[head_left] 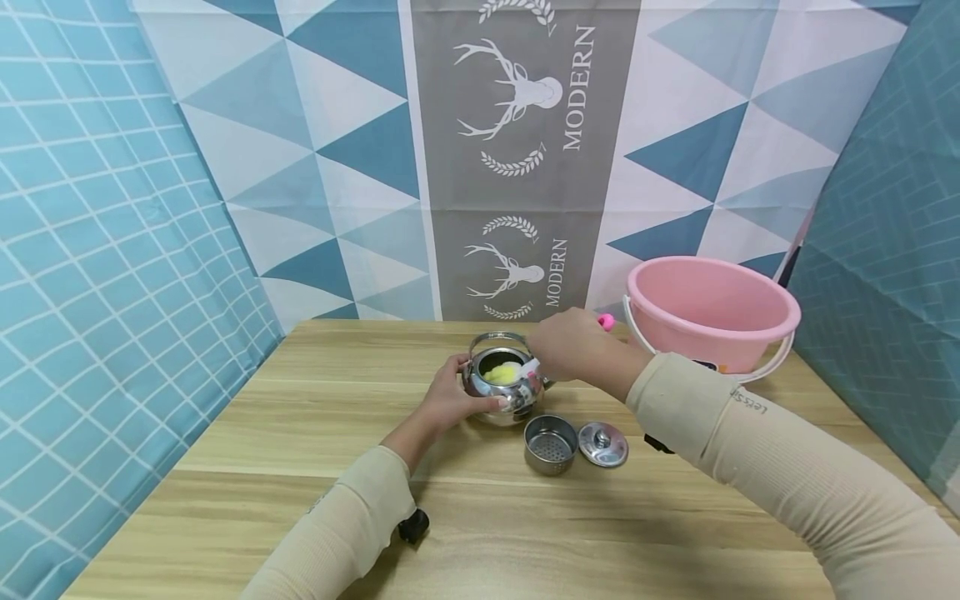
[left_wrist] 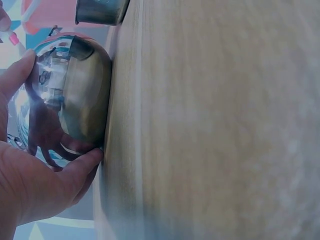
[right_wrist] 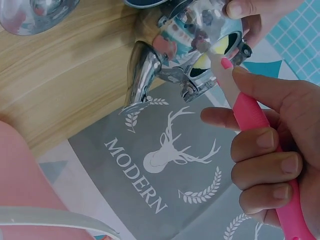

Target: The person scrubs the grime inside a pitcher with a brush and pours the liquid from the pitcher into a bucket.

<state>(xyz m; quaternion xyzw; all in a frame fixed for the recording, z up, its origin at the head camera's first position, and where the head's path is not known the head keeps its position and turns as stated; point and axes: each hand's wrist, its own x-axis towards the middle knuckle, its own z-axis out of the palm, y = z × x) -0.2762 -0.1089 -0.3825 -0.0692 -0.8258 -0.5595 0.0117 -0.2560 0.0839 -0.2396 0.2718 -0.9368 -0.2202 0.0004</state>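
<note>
A shiny metal teapot (head_left: 517,407) stands upright on the wooden table, its lid off and its bail handle raised. My left hand (head_left: 448,400) grips the left side of its round body, the thumb across the front. In my right hand (head_left: 572,343) is a sponge brush with a pink and white handle (right_wrist: 250,116), the fingers curled round it. Its yellow sponge head (head_left: 501,373) is inside the teapot's mouth, partly hidden by the rim. The spout (right_wrist: 143,75) shows in the right wrist view.
A perforated metal strainer (head_left: 551,448) sits on the table in front of the teapot. Right beside it lies the metal lid (head_left: 603,444). A pink bucket (head_left: 708,343) with a white handle stands at the back right. Patterned cloth hangs behind and along both sides.
</note>
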